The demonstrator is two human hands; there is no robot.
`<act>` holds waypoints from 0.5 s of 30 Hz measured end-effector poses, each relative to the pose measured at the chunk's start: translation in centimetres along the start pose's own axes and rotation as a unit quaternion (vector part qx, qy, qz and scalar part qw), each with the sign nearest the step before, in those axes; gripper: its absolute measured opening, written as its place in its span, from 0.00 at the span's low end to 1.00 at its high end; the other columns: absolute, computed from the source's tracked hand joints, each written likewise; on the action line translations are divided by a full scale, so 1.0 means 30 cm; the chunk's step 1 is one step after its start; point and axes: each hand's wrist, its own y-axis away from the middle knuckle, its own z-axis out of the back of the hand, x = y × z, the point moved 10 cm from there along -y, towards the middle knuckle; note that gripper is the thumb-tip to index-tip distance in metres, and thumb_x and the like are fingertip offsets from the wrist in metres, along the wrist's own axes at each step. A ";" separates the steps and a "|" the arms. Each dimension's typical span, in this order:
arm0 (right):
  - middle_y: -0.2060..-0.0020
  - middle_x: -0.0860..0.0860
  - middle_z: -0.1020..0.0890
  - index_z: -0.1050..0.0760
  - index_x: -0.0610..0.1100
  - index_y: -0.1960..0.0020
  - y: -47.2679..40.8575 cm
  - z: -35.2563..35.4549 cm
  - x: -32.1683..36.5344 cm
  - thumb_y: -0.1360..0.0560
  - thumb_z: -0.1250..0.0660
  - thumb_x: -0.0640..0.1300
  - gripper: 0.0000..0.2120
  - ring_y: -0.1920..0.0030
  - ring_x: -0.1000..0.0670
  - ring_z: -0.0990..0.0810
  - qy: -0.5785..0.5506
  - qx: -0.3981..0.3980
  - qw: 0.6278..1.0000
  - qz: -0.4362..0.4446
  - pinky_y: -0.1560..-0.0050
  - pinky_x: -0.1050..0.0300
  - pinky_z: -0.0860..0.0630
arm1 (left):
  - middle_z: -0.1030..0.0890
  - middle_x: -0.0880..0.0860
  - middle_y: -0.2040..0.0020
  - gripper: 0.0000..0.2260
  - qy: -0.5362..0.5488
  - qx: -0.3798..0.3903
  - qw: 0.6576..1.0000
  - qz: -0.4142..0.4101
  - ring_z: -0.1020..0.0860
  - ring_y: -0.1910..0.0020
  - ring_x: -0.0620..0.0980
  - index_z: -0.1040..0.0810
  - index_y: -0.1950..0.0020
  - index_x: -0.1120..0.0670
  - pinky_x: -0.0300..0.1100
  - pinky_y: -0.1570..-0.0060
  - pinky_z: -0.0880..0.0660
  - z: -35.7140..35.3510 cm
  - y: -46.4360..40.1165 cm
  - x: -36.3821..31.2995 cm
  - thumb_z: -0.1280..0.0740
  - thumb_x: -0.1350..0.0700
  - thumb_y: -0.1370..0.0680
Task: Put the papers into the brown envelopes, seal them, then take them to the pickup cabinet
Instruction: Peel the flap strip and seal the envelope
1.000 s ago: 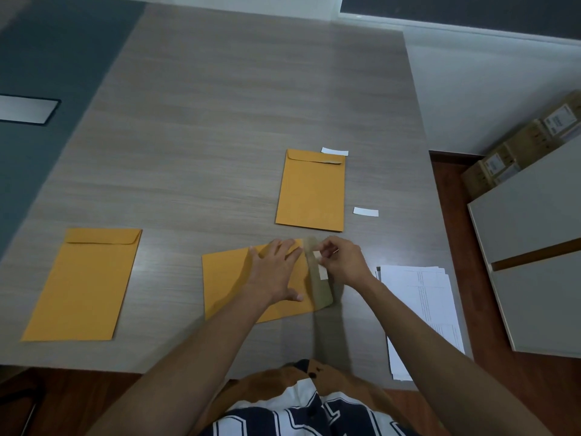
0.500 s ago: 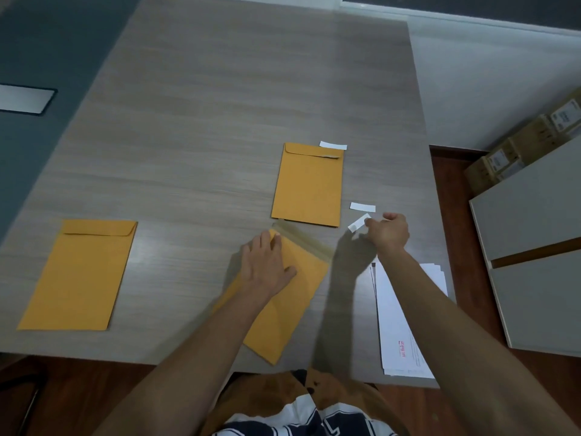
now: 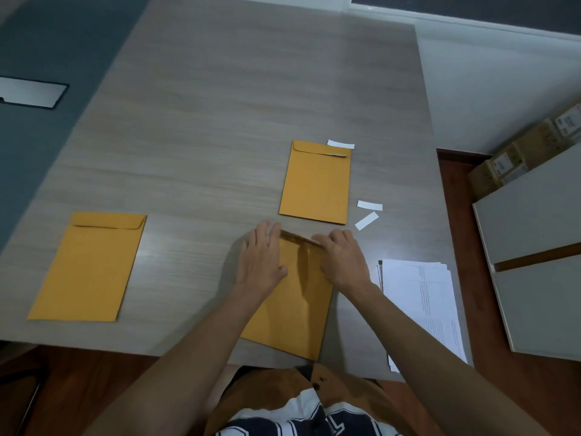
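Hands flat on envelope (flap half-folded), fingers straight, together.

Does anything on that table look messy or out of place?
Three white strips lie loose around the far envelope, whose flap edge looks ragged at its right end. The near envelope lies askew, overhanging the table edge.

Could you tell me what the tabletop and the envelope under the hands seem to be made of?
The tabletop looks like grey wood-grain laminate: printed streaks, soft sheen. It could be veneer. The envelope under the hands looks like matte kraft paper: mustard brown, a crease down its face, and a flap bending under the right hand.
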 end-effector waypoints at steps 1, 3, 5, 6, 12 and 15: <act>0.52 0.47 0.24 0.23 0.46 0.37 0.021 -0.009 0.018 0.32 0.29 0.35 0.24 0.48 0.44 0.26 0.005 -0.008 1.000 0.013 0.49 0.54 0.26 | 0.38 0.58 0.26 0.43 -0.007 0.004 1.000 -0.011 0.34 0.32 0.57 0.43 0.23 0.53 0.49 0.38 0.29 -0.002 0.004 -0.006 0.24 0.49 0.32; 0.53 0.46 0.23 0.21 0.44 0.41 0.072 -0.036 0.042 0.32 0.28 0.34 0.21 0.51 0.45 0.25 0.010 -0.006 1.000 0.024 0.56 0.54 0.24 | 0.39 0.56 0.24 0.40 -0.027 0.012 0.998 -0.052 0.34 0.29 0.57 0.42 0.23 0.50 0.51 0.37 0.30 -0.011 0.015 -0.022 0.26 0.51 0.30; 0.51 0.46 0.23 0.21 0.42 0.42 0.111 -0.059 0.056 0.33 0.27 0.32 0.20 0.51 0.45 0.23 0.017 0.005 1.000 0.023 0.58 0.55 0.23 | 0.33 0.53 0.26 0.31 -0.042 0.018 0.995 -0.085 0.33 0.30 0.54 0.35 0.26 0.49 0.49 0.38 0.28 -0.029 0.031 -0.023 0.29 0.52 0.27; 0.49 0.45 0.23 0.22 0.42 0.40 0.123 -0.068 0.060 0.32 0.28 0.32 0.21 0.49 0.44 0.24 0.018 0.016 1.000 0.016 0.56 0.55 0.22 | 0.31 0.52 0.27 0.26 -0.039 0.020 0.995 -0.091 0.32 0.30 0.53 0.32 0.28 0.49 0.49 0.38 0.28 -0.037 0.041 -0.015 0.31 0.52 0.25; 0.30 0.46 0.33 0.41 0.44 0.26 0.112 -0.097 0.114 0.24 0.36 0.38 0.28 0.33 0.44 0.34 0.061 0.057 0.996 -0.044 0.32 0.51 0.35 | 0.38 0.49 0.22 0.26 -0.022 0.073 0.988 -0.137 0.40 0.25 0.49 0.38 0.23 0.52 0.48 0.29 0.39 -0.063 0.053 0.016 0.42 0.52 0.21; 0.21 0.47 0.52 0.59 0.45 0.20 0.096 -0.146 0.160 0.20 0.41 0.42 0.36 0.22 0.42 0.50 0.099 0.108 0.989 -0.031 0.24 0.44 0.48 | 0.42 0.48 0.21 0.26 -0.032 0.092 0.981 -0.170 0.43 0.23 0.49 0.42 0.21 0.52 0.48 0.28 0.41 -0.053 0.053 0.023 0.43 0.51 0.20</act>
